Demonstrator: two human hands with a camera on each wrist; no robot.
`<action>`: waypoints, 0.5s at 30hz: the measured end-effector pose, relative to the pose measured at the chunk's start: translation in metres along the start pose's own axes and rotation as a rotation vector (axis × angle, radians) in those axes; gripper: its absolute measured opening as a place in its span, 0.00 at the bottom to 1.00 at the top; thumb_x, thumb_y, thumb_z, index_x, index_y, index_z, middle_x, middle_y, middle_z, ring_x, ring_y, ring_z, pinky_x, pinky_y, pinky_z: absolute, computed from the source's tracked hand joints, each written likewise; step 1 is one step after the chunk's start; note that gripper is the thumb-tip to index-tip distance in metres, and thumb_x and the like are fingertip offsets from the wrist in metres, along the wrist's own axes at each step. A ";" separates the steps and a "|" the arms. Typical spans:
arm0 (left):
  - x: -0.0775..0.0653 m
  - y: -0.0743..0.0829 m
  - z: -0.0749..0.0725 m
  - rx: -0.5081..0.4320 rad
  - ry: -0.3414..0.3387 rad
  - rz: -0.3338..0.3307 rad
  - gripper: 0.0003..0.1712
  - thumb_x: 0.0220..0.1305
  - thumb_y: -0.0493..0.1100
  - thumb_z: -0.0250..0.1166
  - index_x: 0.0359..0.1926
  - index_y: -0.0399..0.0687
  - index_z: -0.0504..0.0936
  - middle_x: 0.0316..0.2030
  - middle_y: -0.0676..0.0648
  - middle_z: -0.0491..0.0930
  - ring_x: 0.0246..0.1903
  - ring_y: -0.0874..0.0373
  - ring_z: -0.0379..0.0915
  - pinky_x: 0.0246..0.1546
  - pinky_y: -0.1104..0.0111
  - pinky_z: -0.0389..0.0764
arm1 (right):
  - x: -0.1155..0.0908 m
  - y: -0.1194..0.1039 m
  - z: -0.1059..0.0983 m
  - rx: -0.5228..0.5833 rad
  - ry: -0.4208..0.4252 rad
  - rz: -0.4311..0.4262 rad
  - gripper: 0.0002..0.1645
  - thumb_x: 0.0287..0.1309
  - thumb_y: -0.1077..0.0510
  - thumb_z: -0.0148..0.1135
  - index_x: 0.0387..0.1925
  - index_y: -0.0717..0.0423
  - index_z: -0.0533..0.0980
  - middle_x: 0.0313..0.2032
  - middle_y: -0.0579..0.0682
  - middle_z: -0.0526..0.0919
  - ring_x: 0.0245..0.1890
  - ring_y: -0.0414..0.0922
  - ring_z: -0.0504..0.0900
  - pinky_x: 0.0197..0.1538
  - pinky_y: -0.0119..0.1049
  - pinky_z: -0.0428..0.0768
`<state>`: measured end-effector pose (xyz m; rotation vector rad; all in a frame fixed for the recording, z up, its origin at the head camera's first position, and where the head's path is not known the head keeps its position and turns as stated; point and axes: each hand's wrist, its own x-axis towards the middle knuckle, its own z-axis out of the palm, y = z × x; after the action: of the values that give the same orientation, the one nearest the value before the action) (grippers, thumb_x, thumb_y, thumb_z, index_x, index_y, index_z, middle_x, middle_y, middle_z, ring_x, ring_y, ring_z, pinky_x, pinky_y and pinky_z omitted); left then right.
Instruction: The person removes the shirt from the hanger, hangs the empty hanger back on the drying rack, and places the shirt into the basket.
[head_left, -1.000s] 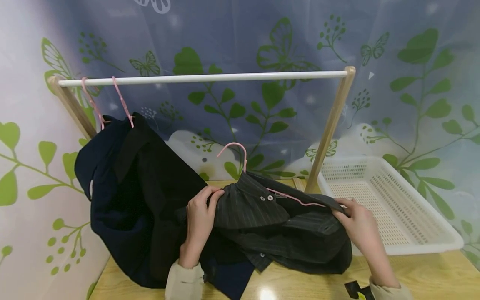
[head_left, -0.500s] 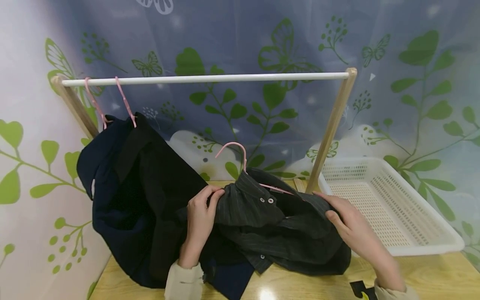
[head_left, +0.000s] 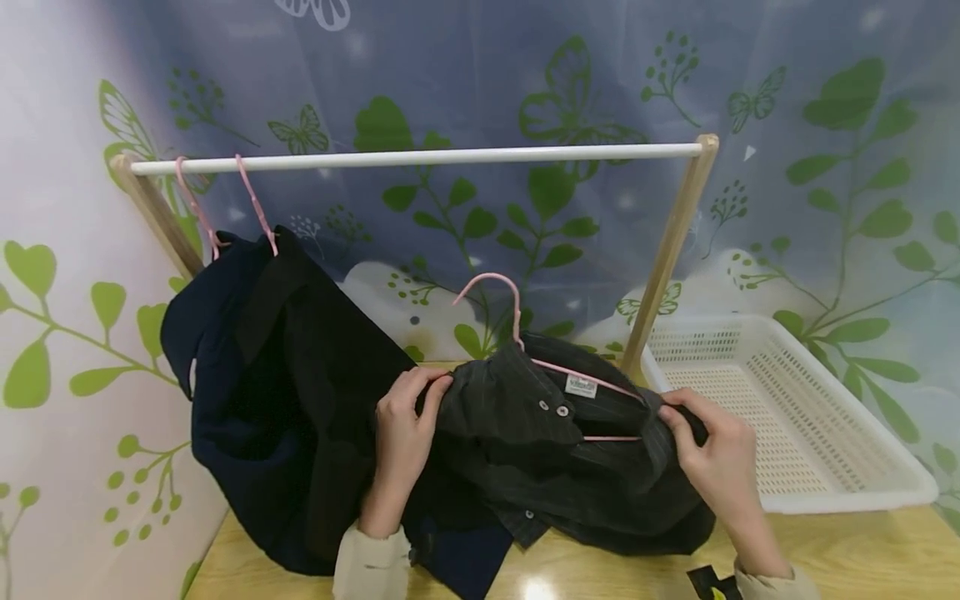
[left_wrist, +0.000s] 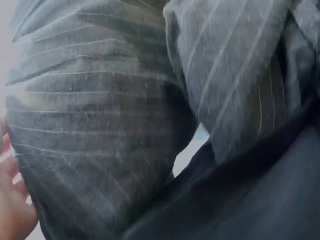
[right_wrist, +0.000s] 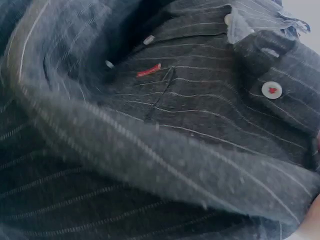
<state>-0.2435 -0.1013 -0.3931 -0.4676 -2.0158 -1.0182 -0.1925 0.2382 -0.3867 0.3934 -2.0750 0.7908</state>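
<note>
A dark grey pinstriped shirt [head_left: 517, 442] with white buttons lies bunched over the table's middle. Out of its collar rises the hook of a pink hanger [head_left: 517, 308]; the hanger's arm and lower bar show through the open front, beside a white label. My left hand [head_left: 405, 425] pinches the shirt's shoulder on the left side. On the right, the shirt's front edge is pinched between thumb and fingers of my right hand [head_left: 716, 442]. Close up, the right wrist view shows a shirt button [right_wrist: 272, 90] and a folded edge; the left wrist view shows striped cloth [left_wrist: 100, 110].
A rack with a white rail [head_left: 420, 157] and wooden posts stands behind. Dark garments [head_left: 300, 375] hang at its left end on pink hangers [head_left: 257, 204], draping onto the table [head_left: 600, 575]. A white plastic basket [head_left: 847, 500] sits at the right, a small black item [head_left: 705, 579] near the front.
My right hand let go of the shirt edge, shifted left, then took hold again further right. The hanger's hook moved right and up, and the shirt opening spread, showing the label and lower bar.
</note>
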 end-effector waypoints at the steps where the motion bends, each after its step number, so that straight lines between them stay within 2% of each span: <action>1: 0.001 -0.001 -0.002 0.020 0.025 0.011 0.08 0.62 0.46 0.60 0.37 0.50 0.83 0.33 0.52 0.81 0.37 0.58 0.74 0.40 0.66 0.71 | 0.001 0.002 -0.004 0.016 0.005 0.031 0.09 0.46 0.69 0.67 0.31 0.56 0.81 0.29 0.49 0.84 0.33 0.25 0.77 0.38 0.17 0.69; 4: 0.003 -0.007 -0.008 0.092 0.080 0.008 0.08 0.61 0.45 0.61 0.40 0.51 0.83 0.35 0.51 0.81 0.38 0.54 0.71 0.39 0.62 0.66 | 0.004 0.007 -0.017 0.084 0.022 0.103 0.09 0.48 0.71 0.65 0.32 0.57 0.81 0.31 0.48 0.83 0.36 0.20 0.74 0.41 0.15 0.68; 6: 0.004 -0.011 -0.013 0.114 0.073 -0.012 0.09 0.62 0.45 0.61 0.41 0.51 0.82 0.36 0.51 0.81 0.38 0.55 0.71 0.38 0.62 0.66 | 0.005 0.010 -0.025 0.106 0.025 0.141 0.10 0.49 0.72 0.64 0.33 0.57 0.81 0.32 0.42 0.82 0.36 0.21 0.75 0.41 0.14 0.69; 8: 0.003 -0.015 -0.017 0.123 0.038 -0.022 0.08 0.63 0.45 0.59 0.41 0.51 0.82 0.37 0.52 0.80 0.38 0.56 0.73 0.39 0.63 0.68 | 0.006 0.012 -0.031 0.114 0.025 0.181 0.09 0.50 0.71 0.64 0.33 0.56 0.81 0.33 0.36 0.81 0.36 0.22 0.75 0.40 0.14 0.69; 10: 0.003 -0.017 -0.019 0.117 -0.006 -0.013 0.08 0.64 0.45 0.57 0.39 0.51 0.81 0.35 0.52 0.80 0.36 0.58 0.75 0.38 0.64 0.71 | 0.008 0.014 -0.033 0.103 0.032 0.204 0.09 0.50 0.70 0.64 0.32 0.56 0.82 0.32 0.35 0.81 0.35 0.21 0.75 0.40 0.14 0.68; 15: 0.002 -0.015 -0.017 0.141 -0.099 0.055 0.07 0.65 0.44 0.57 0.33 0.50 0.79 0.28 0.52 0.78 0.29 0.60 0.74 0.30 0.65 0.74 | 0.009 0.015 -0.029 0.083 0.037 0.203 0.07 0.47 0.70 0.67 0.30 0.57 0.82 0.31 0.33 0.81 0.35 0.20 0.75 0.40 0.14 0.69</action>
<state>-0.2451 -0.1237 -0.3930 -0.5031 -2.1336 -0.8274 -0.1881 0.2686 -0.3730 0.2129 -2.0739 0.9989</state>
